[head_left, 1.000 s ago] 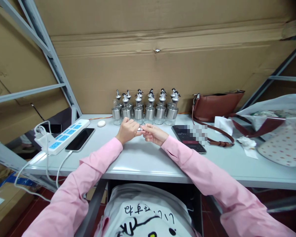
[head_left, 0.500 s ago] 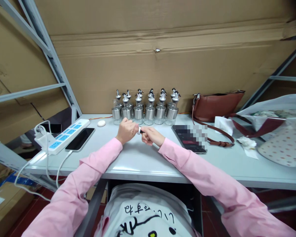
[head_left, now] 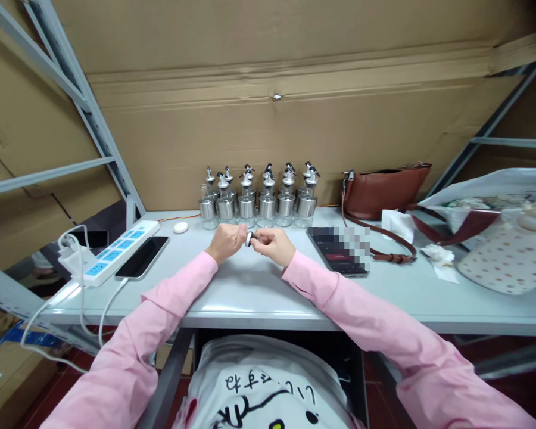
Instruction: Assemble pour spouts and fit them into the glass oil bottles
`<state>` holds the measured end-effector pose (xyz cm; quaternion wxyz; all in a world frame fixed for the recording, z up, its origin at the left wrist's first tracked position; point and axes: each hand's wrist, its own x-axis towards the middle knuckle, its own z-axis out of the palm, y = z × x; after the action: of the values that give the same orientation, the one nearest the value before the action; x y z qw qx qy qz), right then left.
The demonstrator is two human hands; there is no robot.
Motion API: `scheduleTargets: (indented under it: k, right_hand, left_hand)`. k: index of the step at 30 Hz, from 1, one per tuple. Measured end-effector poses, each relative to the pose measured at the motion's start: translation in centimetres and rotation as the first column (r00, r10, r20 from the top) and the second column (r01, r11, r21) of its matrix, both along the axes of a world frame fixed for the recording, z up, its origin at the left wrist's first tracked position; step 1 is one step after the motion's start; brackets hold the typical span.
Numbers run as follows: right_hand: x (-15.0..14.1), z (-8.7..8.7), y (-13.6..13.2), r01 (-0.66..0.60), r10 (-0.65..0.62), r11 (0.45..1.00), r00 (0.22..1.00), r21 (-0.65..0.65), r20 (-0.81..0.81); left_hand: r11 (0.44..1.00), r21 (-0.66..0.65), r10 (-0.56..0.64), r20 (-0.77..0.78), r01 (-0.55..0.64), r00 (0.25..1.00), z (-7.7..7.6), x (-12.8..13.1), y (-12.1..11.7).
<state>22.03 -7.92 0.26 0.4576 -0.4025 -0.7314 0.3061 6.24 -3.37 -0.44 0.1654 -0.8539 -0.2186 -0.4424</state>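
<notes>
Over the middle of the desk my left hand (head_left: 226, 243) and my right hand (head_left: 276, 245) meet, both with fingers closed. Between them shows a small pour spout (head_left: 249, 239), silver with a black part. My right thumb and fingers pinch its black side, while my left fingers close round its other end, which they hide. Just beyond stand several glass oil bottles (head_left: 267, 208) with steel bands, in two rows. Most carry silver-and-black spouts; the front left bottle (head_left: 208, 208) has a bare glass neck.
To the left lie a power strip (head_left: 120, 253), a phone (head_left: 142, 258) on a white cable and a round white disc (head_left: 181, 227). A tablet (head_left: 335, 253), a brown handbag (head_left: 384, 192), crumpled tissue (head_left: 438, 256) and a dotted bag (head_left: 509, 256) occupy the right. Cardboard (head_left: 268, 131) walls the back.
The pour spout has tilted between my hands, and my right fingers have shifted from a curled fist to a pinch on it. The camera view has moved slightly.
</notes>
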Motion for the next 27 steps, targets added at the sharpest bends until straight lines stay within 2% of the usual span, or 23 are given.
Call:
scheduleTargets:
  k: [5, 9, 11, 14, 16, 18, 20, 22, 24, 27]
  right_hand:
    - [0.7, 0.3, 0.1, 0.006, -0.056, 0.974, 0.974, 0.225, 0.218]
    - [1.2, 0.6, 0.5, -0.029, -0.126, 0.933, 0.908, 0.359, 0.4]
    - [1.3, 0.6, 0.6, -0.057, -0.125, 0.921, 0.893, 0.385, 0.431]
    - [1.4, 0.5, 0.6, -0.022, -0.12, 0.933, 0.922, 0.36, 0.367]
    - [1.3, 0.2, 0.7, 0.01, -0.078, 0.968, 0.961, 0.251, 0.264]
    - [1.0, 0.0, 0.9, -0.014, 0.006, 0.998, 0.991, 0.053, 0.131]
    - [0.5, -0.2, 1.1, -0.065, 0.069, 0.98, 0.998, -0.19, 0.013]
    - [0.0, -0.2, 1.3, -0.084, 0.063, 0.9, 0.996, -0.428, -0.063]
    - [-0.4, -0.2, 1.3, -0.101, 0.032, 0.775, 0.992, -0.624, -0.121]
    - [-0.5, 0.1, 0.9, -0.231, 0.069, 0.585, 0.969, -0.778, -0.236]
  left_hand:
    - [0.997, -0.073, -0.022, -0.058, 0.018, 0.998, 0.4, -0.2, 0.2]
    - [0.967, -0.254, -0.032, -0.063, 0.015, 0.998, 0.5, 0.1, 0.4]
    - [0.951, -0.31, -0.023, -0.052, 0.006, 0.998, 0.4, 0.3, 0.5]
    - [0.955, -0.295, 0.006, -0.03, -0.015, 1.0, 0.1, 0.3, 0.4]
    - [0.963, -0.266, 0.035, -0.007, -0.036, 0.999, -0.2, 0.2, 0.2]
    - [0.971, -0.232, 0.054, 0.011, -0.05, 0.998, -0.4, 0.2, -0.1]
    - [0.983, -0.172, 0.055, -0.006, -0.055, 0.998, -0.6, 0.3, -0.4]
    - [0.998, -0.034, 0.059, -0.052, -0.061, 0.997, -0.6, 0.5, -0.6]
    - [0.986, 0.155, 0.079, -0.087, -0.065, 0.993, -0.4, 0.7, -0.8]
    - [0.941, 0.329, 0.11, -0.085, -0.076, 0.99, 0.0, 0.8, -0.9]
